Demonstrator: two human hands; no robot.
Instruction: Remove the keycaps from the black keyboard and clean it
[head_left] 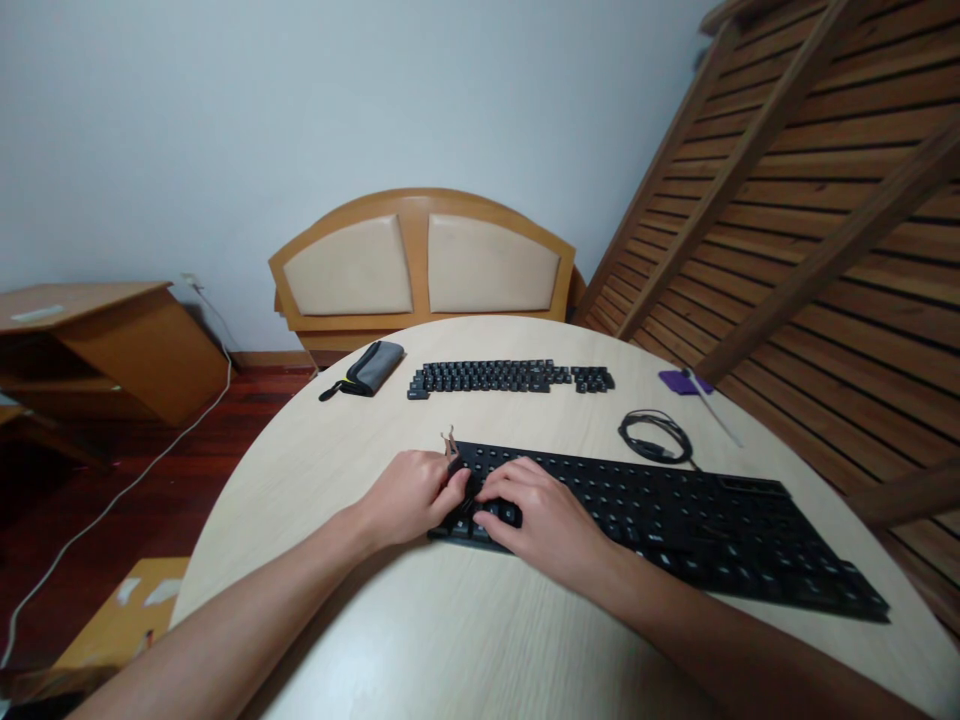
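Note:
A black keyboard [645, 500] lies at an angle on the table, many of its key positions bare and some keycaps still seated along its near side. At its left end my left hand [420, 490] is closed around a small brown tool [451, 448] whose two thin prongs point up; the rest of the tool is covered by my fingers. Right beside it, my right hand [544, 515] rests over the keyboard with thumb and fingers bent together at the lower-left keys. Whatever sits between those fingertips is too dark to make out.
Rows of loose black keycaps [484, 376] are laid out behind the keyboard. A grey pouch [375, 367] lies at the back left of the round table [360, 630]. To the right are a coiled black cable [656, 437] and a purple item [685, 382] with a thin rod.

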